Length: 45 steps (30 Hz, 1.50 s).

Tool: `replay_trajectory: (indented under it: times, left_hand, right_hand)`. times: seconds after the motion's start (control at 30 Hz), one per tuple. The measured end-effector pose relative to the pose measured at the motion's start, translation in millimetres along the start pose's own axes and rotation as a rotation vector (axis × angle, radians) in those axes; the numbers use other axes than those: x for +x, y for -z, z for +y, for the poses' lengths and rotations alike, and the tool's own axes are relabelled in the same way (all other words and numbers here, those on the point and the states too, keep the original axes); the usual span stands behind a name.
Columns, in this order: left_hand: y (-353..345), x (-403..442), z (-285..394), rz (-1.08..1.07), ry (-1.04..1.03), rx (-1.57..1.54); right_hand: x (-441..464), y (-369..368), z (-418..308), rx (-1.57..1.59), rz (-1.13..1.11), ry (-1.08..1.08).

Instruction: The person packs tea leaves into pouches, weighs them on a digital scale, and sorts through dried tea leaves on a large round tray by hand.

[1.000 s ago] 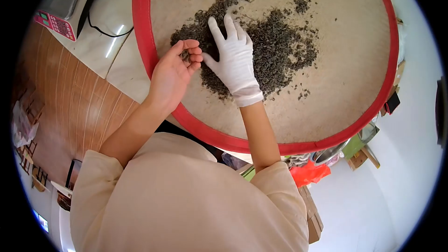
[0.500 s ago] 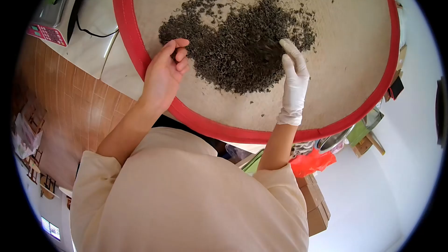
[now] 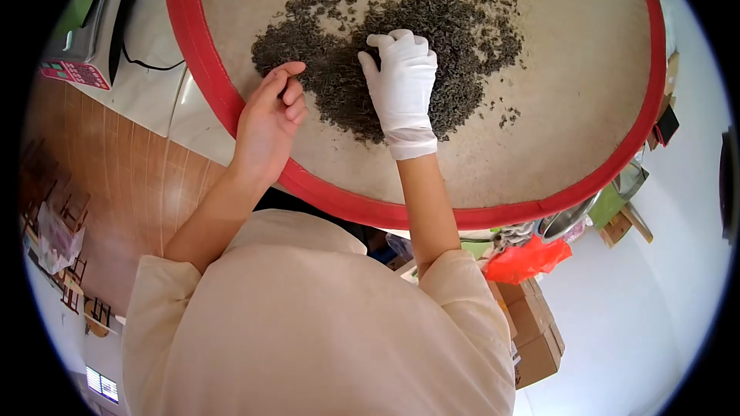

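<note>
From my end, through the head camera, I have both hands over a round tray (image 3: 570, 131) with a wide red rim, and the dark curled leaves (image 3: 462, 54) lie heaped on its pale surface, from the middle toward the left side. My right hand (image 3: 402, 81), in a white glove, is over the main heap, palm down with the fingers bent among the leaves; the fingertips are partly hidden, so I cannot tell whether this grip is grasping any of them. My left hand (image 3: 270, 112) is bare and sits at the tray's near left edge, just beside the lower left part of the heap. Its fingers are loosely curled toward the palm, and since the inside of the hand is turned out of my sight, I cannot tell whether that grip is released or has something in it. A strip of leaves runs from the heap up to the top of my view, a small cluster lies apart from it farther right, and loose bits are scattered on the right side. Left of the tray I see the pale counter (image 3: 196, 115), with a black cable (image 3: 151, 66) and a scale with a pink keypad (image 3: 77, 73). Below the tray's right edge are a red plastic bag (image 3: 528, 259) and a cardboard box (image 3: 533, 331).
</note>
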State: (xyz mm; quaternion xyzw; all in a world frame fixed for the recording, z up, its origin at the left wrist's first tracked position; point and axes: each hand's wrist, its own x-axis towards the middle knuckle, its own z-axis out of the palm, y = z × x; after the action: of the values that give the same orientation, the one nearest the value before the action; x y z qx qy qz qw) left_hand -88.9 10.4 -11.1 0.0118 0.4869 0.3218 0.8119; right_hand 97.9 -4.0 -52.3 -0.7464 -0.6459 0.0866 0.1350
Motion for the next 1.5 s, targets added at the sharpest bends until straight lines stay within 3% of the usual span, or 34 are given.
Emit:
replay_trajectory:
  times: [0.07,0.13,0.27,0.33,0.4,0.47,0.53,0.67,0.77,0.8,0.87,0.93,1.03,1.17,1.27,1.37,1.5]
  left_hand:
    - [2,1,0,-0.019,0.002,0.002]
    - [4,1,1,-0.018,-0.003,-0.007]
    - [3,2,1,-0.025,-0.001,-0.034]
    - [2,3,-1,-0.032,0.002,-0.046]
    - [3,4,-3,-0.038,0.001,-0.053]
    - [4,5,-4,-0.067,-0.007,-0.043]
    - [6,5,-6,-0.074,-0.007,-0.048]
    - [8,3,-3,-0.066,-0.006,-0.039]
    - [7,2,-1,-0.066,-0.015,-0.038]
    - [7,3,-1,-0.068,-0.015,-0.039]
    - [5,4,-2,-0.053,-0.006,-0.033]
    - [2,5,-3,-0.061,-0.003,-0.018]
    - [4,9,-6,-0.133,0.005,0.006]
    - [-11,8,-6,-0.151,0.026,0.134]
    - [-30,8,-6,-0.125,0.105,0.085]
    - [-30,11,-8,-0.134,0.169,0.058]
    - [-12,18,-18,-0.096,0.174,0.029]
  right_hand:
    - [-2,-8,1,0.011,-0.032,-0.009]
    - [-3,-6,6,0.233,0.029,-0.073]
    - [-6,25,-3,0.671,0.0,-0.537]
    - [-9,24,5,0.8,0.066,-0.574]
    - [-7,31,6,0.615,0.047,-0.575]
    - [-7,18,16,0.314,0.051,-0.242]
    - [-4,10,12,0.098,-0.043,-0.112]
    - [-4,-2,8,0.036,-0.027,-0.026]
    - [-7,3,7,0.412,-0.001,-0.23]
    - [-6,9,4,0.41,0.0,-0.23]
    - [-5,24,-4,1.091,-0.008,-0.651]
    - [-2,44,-3,1.092,-0.108,-0.728]
    - [-6,52,2,1.332,-0.218,-0.82]
    - [-9,63,-6,1.38,-0.25,-0.847]
    - [-17,69,-24,1.242,-0.361,-0.535]
    - [-26,77,-40,0.847,-0.358,-0.3]
    - [-30,86,-12,0.697,-0.157,-0.424]
